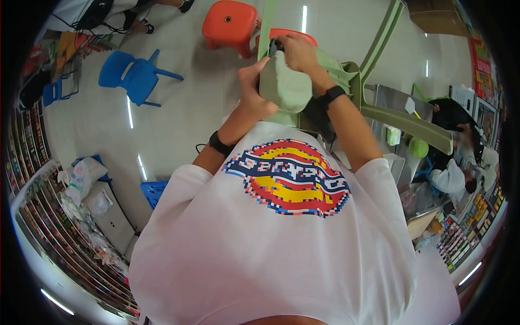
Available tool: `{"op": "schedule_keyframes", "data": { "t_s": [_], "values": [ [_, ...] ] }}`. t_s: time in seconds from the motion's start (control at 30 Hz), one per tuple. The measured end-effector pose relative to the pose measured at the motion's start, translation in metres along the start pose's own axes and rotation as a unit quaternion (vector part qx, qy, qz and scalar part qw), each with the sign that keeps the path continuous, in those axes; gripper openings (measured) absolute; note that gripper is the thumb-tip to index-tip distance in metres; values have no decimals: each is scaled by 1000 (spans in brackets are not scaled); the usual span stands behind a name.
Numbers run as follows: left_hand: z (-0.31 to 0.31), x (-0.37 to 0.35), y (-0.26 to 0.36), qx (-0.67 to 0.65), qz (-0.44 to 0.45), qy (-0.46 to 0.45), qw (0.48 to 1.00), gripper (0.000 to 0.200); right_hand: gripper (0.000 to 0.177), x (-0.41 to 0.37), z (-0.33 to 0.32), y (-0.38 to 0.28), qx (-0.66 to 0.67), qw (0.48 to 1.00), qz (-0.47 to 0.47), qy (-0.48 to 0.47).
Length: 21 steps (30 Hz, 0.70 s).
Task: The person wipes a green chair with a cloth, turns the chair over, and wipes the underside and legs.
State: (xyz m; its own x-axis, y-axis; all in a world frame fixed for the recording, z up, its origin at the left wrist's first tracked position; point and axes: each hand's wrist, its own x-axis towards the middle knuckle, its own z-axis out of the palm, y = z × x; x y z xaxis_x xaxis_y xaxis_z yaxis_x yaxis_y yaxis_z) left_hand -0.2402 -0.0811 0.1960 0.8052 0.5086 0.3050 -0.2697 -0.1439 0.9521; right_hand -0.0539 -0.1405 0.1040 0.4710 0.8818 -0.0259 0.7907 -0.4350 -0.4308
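Observation:
A pale green, blocky thing with a rough-looking, rounded end (pixel 285 86) is held up in front of my chest. My left hand (pixel 253 89) is closed against its left side, thumb low near the bottom edge. My right hand (pixel 298 52) is closed over its far end, fingers curled by a small dark piece (pixel 276 47). The right palm hides part of that piece, and I cannot tell its kind. Just beyond both hands is a green plastic chair (pixel 355 81), tipped over with its legs pointing outward.
Beyond my hands, a red stool (pixel 230 24) stands on the tiled floor, with another red seat partly hidden behind the chair leg. A blue chair (pixel 132 76) is at the left. Shelves (pixel 59 238) line the left wall. People (pixel 452 176) sit at the right among goods.

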Motion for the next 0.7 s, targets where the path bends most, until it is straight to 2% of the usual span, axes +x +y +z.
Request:
{"op": "schedule_keyframes", "data": {
  "t_s": [0.03,0.1,0.17,0.27,0.37,0.4,0.53,0.63,0.7],
  "values": [
    [1,0,2,-3,1,2,1000,28,53,2,-4,-2,0,1000,4,2],
    [4,-2,-2,-5,11,4,1000,28,51,6,-7,-7,-34,996,-13,-85],
    [2,-4,-10,-12,20,28,999,27,47,4,5,-8,-47,994,-39,-88],
    [2,-11,-18,3,24,50,998,28,40,-1,19,-8,70,994,-80,-32],
    [-4,-9,-20,36,38,65,997,29,36,3,22,14,94,988,-105,-69],
    [-5,-8,-20,54,43,68,995,29,39,4,0,9,119,982,-73,-125],
    [-5,6,-17,23,50,53,997,30,42,16,-15,10,69,984,-81,-141],
    [-2,11,-19,52,67,34,996,29,49,24,-21,-7,-5,988,-11,-153],
    [-2,11,-18,27,63,36,997,28,52,26,-17,0,18,984,30,-172]
  ]
}}
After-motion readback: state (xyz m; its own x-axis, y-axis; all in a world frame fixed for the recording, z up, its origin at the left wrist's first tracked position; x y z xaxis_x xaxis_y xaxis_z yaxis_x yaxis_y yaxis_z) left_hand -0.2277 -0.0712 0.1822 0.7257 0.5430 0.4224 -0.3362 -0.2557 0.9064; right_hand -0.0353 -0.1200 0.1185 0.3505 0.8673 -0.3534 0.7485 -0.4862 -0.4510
